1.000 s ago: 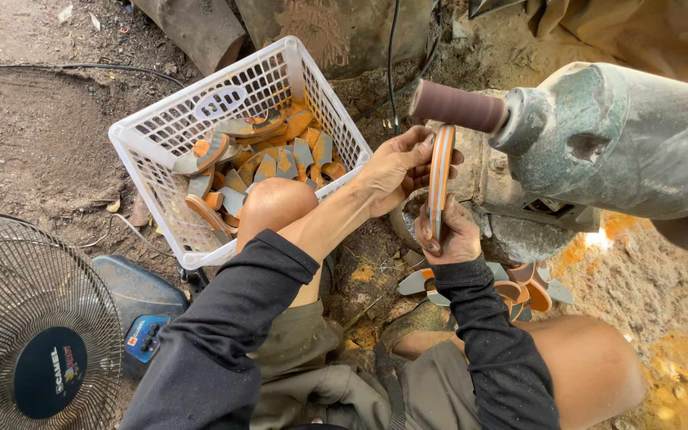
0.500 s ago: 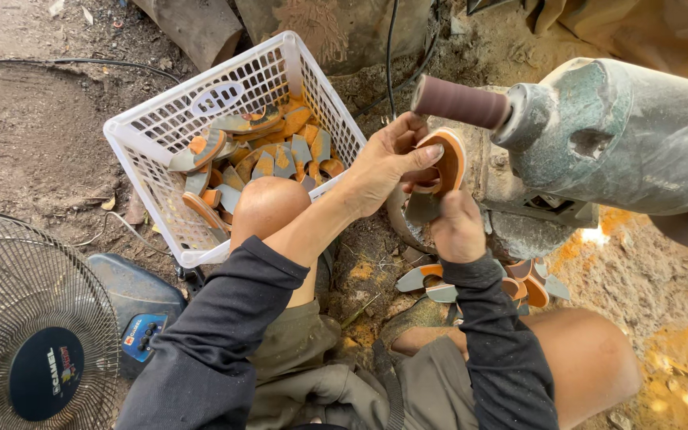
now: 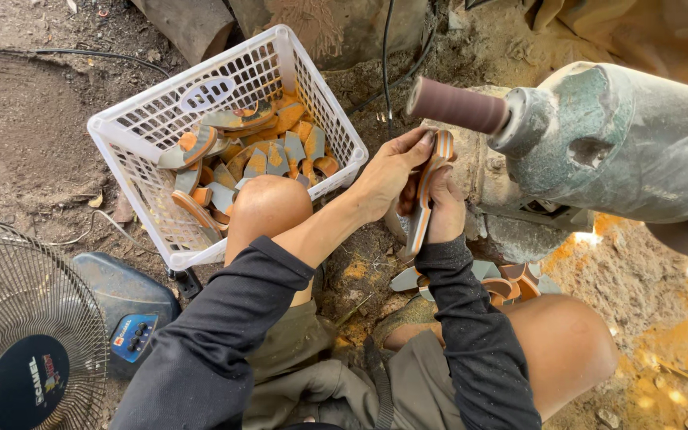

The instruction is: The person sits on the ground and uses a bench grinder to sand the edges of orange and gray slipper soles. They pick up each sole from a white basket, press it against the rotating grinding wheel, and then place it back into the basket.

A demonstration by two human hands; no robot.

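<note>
Both my hands hold one curved orange and grey sole-shaped piece (image 3: 422, 209) edge-on, just below a brown sanding drum (image 3: 456, 106). My left hand (image 3: 388, 177) grips it from the left, with the fingertips at its top end. On the other side, my right hand (image 3: 444, 209) clasps it. The drum sticks out of a dusty grey-green motor (image 3: 623, 143) at the right. The piece's upper tip is close under the drum; I cannot tell if they touch.
A white plastic basket (image 3: 170, 103) with several similar orange and grey pieces (image 3: 268, 155) stands by my left knee. More pieces (image 3: 511, 280) lie on the ground under the motor. A floor fan (image 3: 25, 334) is at the lower left, and a black cable (image 3: 384, 56) runs behind.
My hands have turned the piece: its broad face showed half a second ago, and it now stands edge-on again, held slightly lower under the drum.
</note>
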